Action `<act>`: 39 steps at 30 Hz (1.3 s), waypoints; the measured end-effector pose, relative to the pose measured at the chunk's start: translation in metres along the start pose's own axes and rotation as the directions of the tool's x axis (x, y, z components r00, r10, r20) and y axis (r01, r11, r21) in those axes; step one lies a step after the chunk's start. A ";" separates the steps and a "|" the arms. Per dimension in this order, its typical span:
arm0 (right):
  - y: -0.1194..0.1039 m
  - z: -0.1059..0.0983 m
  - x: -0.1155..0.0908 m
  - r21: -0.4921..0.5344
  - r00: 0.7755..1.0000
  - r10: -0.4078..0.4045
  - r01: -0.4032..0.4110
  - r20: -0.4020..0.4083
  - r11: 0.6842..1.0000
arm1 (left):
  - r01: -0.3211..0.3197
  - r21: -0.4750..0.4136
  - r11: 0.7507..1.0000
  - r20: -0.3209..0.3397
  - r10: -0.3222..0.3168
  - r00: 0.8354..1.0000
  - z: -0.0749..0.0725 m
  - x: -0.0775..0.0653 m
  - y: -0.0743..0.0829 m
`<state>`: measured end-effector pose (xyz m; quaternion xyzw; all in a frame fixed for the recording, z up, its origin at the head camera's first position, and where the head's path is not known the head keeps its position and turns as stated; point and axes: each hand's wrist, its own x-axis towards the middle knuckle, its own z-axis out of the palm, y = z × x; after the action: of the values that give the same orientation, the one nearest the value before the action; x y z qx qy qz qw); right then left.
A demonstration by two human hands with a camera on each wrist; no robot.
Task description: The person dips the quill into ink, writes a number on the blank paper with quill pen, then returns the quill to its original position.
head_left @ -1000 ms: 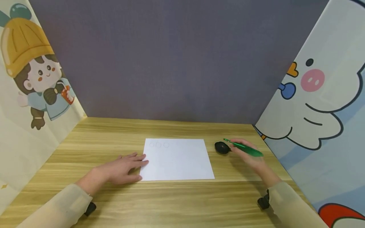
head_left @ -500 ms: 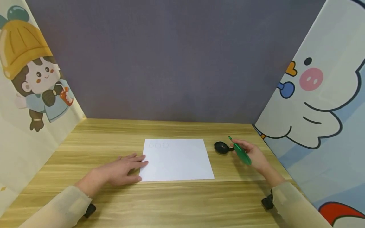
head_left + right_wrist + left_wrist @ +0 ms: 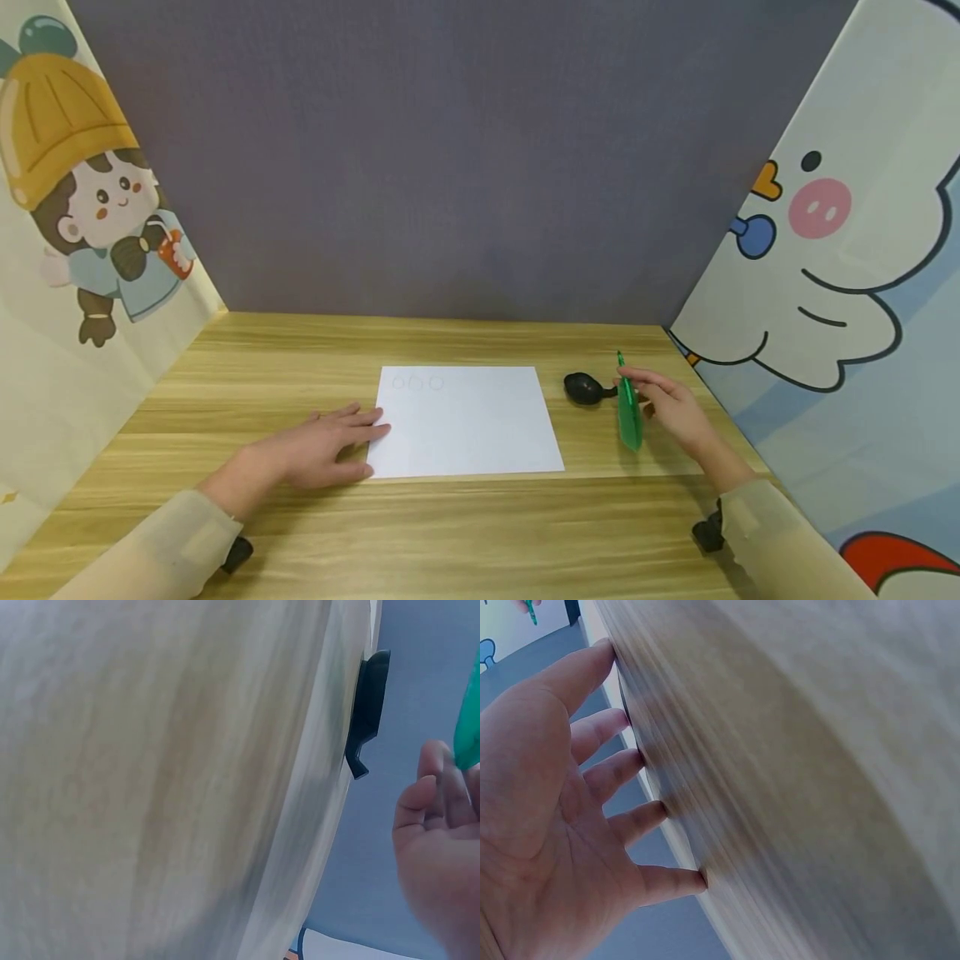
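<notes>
My left hand (image 3: 322, 446) lies with spread fingers over the left edge of a white sheet of paper (image 3: 465, 425). Its fingertips touch down along that edge in the left wrist view. Three faint circles are drawn at the sheet's upper left. To the right of the paper, my right hand (image 3: 678, 417) pinches a slim green pen (image 3: 628, 417) with a broad, leaf-like end. The pen's narrow end points up and away, and the broad end hangs toward me. Just left of it, a black spoon (image 3: 583, 388) with a short bent handle lies on the table.
The wood-grain table (image 3: 450, 533) ends at a grey upright panel (image 3: 450, 167) at the back. Cartoon-printed walls (image 3: 885, 333) stand close at both sides. A small black device (image 3: 238, 553) sits at each sleeve cuff.
My right hand has shifted slightly right and turned the pen, from lying nearly sideways to pointing away from me. The left hand, paper and spoon stay in place.
</notes>
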<state>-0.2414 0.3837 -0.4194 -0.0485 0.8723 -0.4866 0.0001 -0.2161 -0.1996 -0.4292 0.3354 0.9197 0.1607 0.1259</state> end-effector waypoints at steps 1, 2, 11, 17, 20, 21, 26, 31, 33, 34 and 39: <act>0.000 0.000 0.000 0.005 1.000 0.006 -0.006 -0.004 1.000 | 0.000 0.000 1.000 0.000 0.000 1.000 0.000 0.000 0.000; 0.000 -0.001 0.000 0.012 1.000 0.009 -0.009 -0.011 1.000 | 0.000 0.000 1.000 0.000 0.000 1.000 0.000 0.000 0.000; 0.006 -0.002 -0.001 -0.013 1.000 -0.024 0.024 -0.017 1.000 | 0.017 -0.003 1.000 0.012 -0.016 1.000 -0.001 0.000 0.001; 0.009 -0.005 0.001 -0.030 0.999 -0.029 0.030 0.037 0.999 | 0.016 -0.007 1.000 0.013 -0.016 1.000 -0.001 0.000 0.001; 0.010 -0.006 0.002 -0.052 0.998 -0.015 0.018 0.065 0.998 | 0.016 -0.006 1.000 0.013 -0.016 1.000 -0.001 0.000 0.001; 0.011 -0.006 0.002 -0.067 0.997 -0.009 0.014 0.074 0.998 | 0.015 -0.006 1.000 0.012 -0.015 1.000 -0.001 0.000 0.001; 0.012 -0.003 0.004 -0.140 0.993 0.046 -0.031 0.108 0.990 | 0.011 -0.009 1.000 0.013 -0.011 1.000 -0.001 0.000 0.001; 0.013 0.001 0.005 -0.168 0.992 0.074 -0.056 0.103 0.984 | 0.013 -0.008 1.000 0.013 -0.013 1.000 0.000 0.000 0.000; 0.015 0.002 0.005 -0.171 0.992 0.077 -0.059 0.103 0.984 | 0.015 -0.009 1.000 0.012 -0.015 1.000 0.000 0.000 0.000; 0.015 0.002 0.005 -0.174 0.992 0.078 -0.059 0.103 0.983 | 0.016 -0.009 1.000 0.011 -0.016 1.000 0.000 0.000 0.000; 0.019 0.004 0.007 -0.203 0.988 0.097 -0.071 0.120 0.976 | 0.016 -0.010 1.000 0.009 -0.016 1.000 0.000 0.000 0.001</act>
<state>-0.2493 0.3897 -0.4375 -0.0428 0.9159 -0.3925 0.0725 -0.2158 -0.1992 -0.4286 0.3282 0.9209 0.1629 0.1331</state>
